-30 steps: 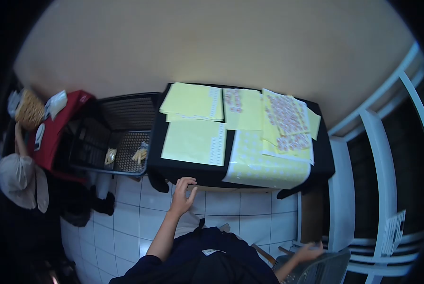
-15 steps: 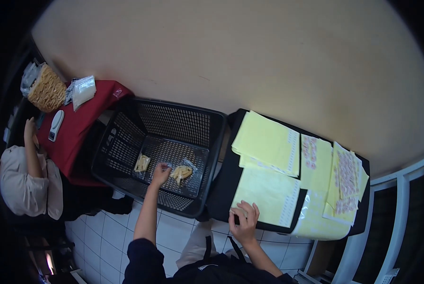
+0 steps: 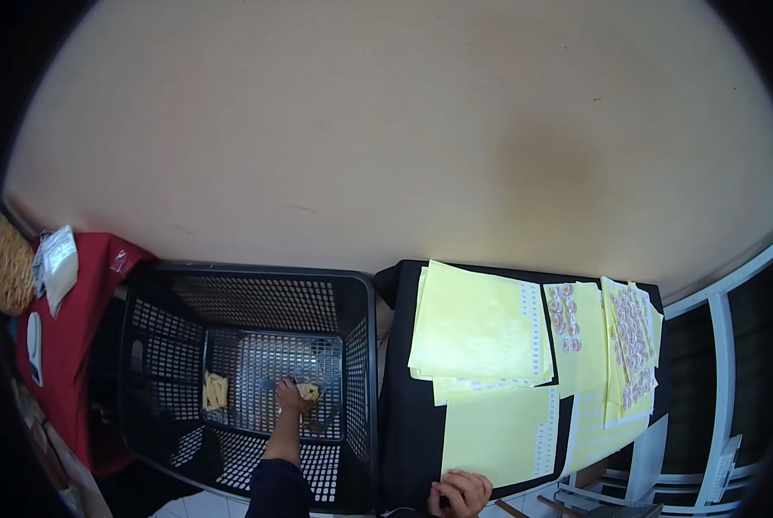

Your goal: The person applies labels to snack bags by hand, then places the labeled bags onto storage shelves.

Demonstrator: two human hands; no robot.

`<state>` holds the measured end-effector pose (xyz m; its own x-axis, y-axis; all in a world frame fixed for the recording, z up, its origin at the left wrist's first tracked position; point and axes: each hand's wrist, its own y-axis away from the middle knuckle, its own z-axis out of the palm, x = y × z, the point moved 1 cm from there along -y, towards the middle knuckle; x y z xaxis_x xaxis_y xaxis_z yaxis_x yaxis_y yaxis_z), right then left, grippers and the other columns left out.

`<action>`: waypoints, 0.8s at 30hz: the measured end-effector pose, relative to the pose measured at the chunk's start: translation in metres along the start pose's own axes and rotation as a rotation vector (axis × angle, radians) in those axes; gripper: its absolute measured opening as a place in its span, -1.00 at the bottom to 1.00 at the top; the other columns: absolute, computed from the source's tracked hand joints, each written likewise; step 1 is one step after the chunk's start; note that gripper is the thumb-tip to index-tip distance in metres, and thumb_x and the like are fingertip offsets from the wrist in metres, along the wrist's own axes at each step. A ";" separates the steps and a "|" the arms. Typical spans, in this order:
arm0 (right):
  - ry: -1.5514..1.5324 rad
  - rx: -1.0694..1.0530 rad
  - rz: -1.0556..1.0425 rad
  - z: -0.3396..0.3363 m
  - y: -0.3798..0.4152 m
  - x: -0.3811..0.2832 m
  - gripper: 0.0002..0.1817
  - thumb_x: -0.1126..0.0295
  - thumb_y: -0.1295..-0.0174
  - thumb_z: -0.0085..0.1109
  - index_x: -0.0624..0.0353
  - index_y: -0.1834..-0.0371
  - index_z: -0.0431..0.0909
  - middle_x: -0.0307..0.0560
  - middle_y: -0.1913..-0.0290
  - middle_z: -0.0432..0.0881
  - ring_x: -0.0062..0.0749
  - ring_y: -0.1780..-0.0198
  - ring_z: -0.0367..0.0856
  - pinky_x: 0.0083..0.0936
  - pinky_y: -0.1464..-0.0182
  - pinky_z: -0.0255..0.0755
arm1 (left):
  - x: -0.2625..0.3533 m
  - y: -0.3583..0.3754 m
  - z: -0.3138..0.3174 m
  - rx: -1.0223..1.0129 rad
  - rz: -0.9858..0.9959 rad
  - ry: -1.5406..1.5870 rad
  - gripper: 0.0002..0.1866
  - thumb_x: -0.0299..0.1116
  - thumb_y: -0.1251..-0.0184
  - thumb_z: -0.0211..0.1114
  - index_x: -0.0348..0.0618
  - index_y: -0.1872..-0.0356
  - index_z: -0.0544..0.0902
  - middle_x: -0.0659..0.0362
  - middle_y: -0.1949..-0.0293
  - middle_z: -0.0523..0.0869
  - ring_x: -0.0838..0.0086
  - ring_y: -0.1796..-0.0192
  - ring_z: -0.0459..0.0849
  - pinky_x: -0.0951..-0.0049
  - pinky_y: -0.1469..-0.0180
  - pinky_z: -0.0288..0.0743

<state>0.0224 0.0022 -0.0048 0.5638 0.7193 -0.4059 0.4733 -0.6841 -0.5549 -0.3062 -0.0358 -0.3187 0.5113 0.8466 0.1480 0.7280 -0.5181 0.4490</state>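
Observation:
My left hand (image 3: 290, 397) is down inside the black plastic basket (image 3: 248, 273). Its fingers are curled at one end of a clear packet of pale yellow snack sticks (image 3: 310, 393); the exact grip is partly hidden. A second packet of sticks (image 3: 216, 390) lies to the left on the basket floor. My right hand (image 3: 462, 494) rests by the lower edge of a yellow label sheet (image 3: 494, 436), fingers bent toward the thumb. Whatever may be between those fingers is too small to make out.
More yellow sheets (image 3: 477, 324) and sheets with round printed stickers (image 3: 633, 341) cover the black table at right. On the red-covered table (image 3: 74, 345) at left are a white scale (image 3: 34, 341), clear plastic bags (image 3: 59, 263) and a large bag of snacks (image 3: 13, 268).
My view has tilted up and moved, so the other person at left is mostly out of frame. My left hand has reached further down to the right-hand packet. My right hand stays by the sheet.

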 end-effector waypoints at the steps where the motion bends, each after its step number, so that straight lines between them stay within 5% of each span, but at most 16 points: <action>1: -0.003 0.016 0.001 0.000 0.000 0.000 -0.88 0.46 0.15 0.24 0.11 0.49 0.54 -0.15 0.38 0.54 -0.29 0.29 0.54 -0.42 0.14 0.26 | 0.004 0.002 0.001 -0.041 -0.028 0.047 -0.09 -0.18 0.42 0.55 -0.28 -0.03 0.23 -0.07 0.02 0.43 0.06 -0.07 0.42 0.26 -0.11 0.32; 6: 0.001 -0.007 0.011 -0.002 0.001 0.001 -0.85 0.48 0.19 0.23 0.11 0.46 0.55 -0.15 0.39 0.54 -0.30 0.29 0.54 -0.44 0.15 0.24 | 0.001 -0.001 0.003 -0.046 0.023 0.441 -0.15 -0.30 0.42 0.56 -0.27 0.02 0.24 -0.04 0.07 0.46 0.10 0.02 0.47 0.26 -0.05 0.38; 8: 0.004 -0.048 0.033 0.000 0.005 0.004 -0.85 0.44 0.15 0.18 0.11 0.43 0.57 -0.15 0.36 0.56 -0.30 0.26 0.54 -0.42 0.14 0.27 | 0.004 0.001 -0.009 0.151 0.166 0.887 -0.22 -0.35 0.40 0.55 -0.27 0.08 0.25 -0.01 0.14 0.48 0.21 0.09 0.50 0.32 0.01 0.39; 11: -0.117 -0.082 0.164 -0.006 0.000 0.006 -0.79 0.44 0.24 0.24 0.01 0.45 0.51 -0.19 0.30 0.49 -0.29 0.16 0.49 -0.32 -0.02 0.18 | 0.044 0.035 -0.085 0.334 0.218 0.897 -0.29 -0.37 0.36 0.55 -0.26 0.14 0.28 0.02 0.23 0.49 0.29 0.17 0.50 0.35 0.07 0.40; 15: -0.266 0.022 0.049 -0.016 -0.045 -0.001 -0.74 0.50 0.23 0.27 0.08 0.38 0.52 -0.16 0.27 0.49 -0.28 0.15 0.47 -0.31 0.04 0.24 | 0.093 0.094 -0.164 0.621 0.381 1.129 -0.37 -0.40 0.33 0.54 -0.25 0.21 0.31 0.08 0.32 0.51 0.38 0.24 0.52 0.43 0.16 0.43; 21: -0.661 -0.033 0.139 -0.024 -0.126 0.000 -0.60 0.47 0.06 0.26 0.30 0.11 0.41 0.08 0.16 0.46 -0.14 0.10 0.46 -0.42 0.08 0.36 | 0.174 0.239 -0.248 0.462 0.531 1.311 -0.37 -0.43 0.32 0.53 -0.24 0.22 0.29 0.13 0.26 0.47 0.48 0.23 0.52 0.52 0.18 0.46; 24: -1.050 -0.174 0.293 -0.025 -0.130 0.016 -0.72 0.44 -0.08 0.15 0.33 0.15 0.43 -0.01 0.16 0.49 -0.40 0.18 0.49 -0.54 0.14 0.37 | 0.204 0.285 -0.252 0.495 0.612 1.200 -0.38 -0.39 0.33 0.54 -0.24 0.24 0.30 0.13 0.27 0.47 0.48 0.23 0.51 0.51 0.19 0.46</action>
<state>-0.0134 0.0993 0.0791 -0.1467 0.2150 -0.9655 0.5508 -0.7930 -0.2603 -0.1095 0.0193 0.0614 0.2907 -0.0609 0.9549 0.7472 -0.6089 -0.2663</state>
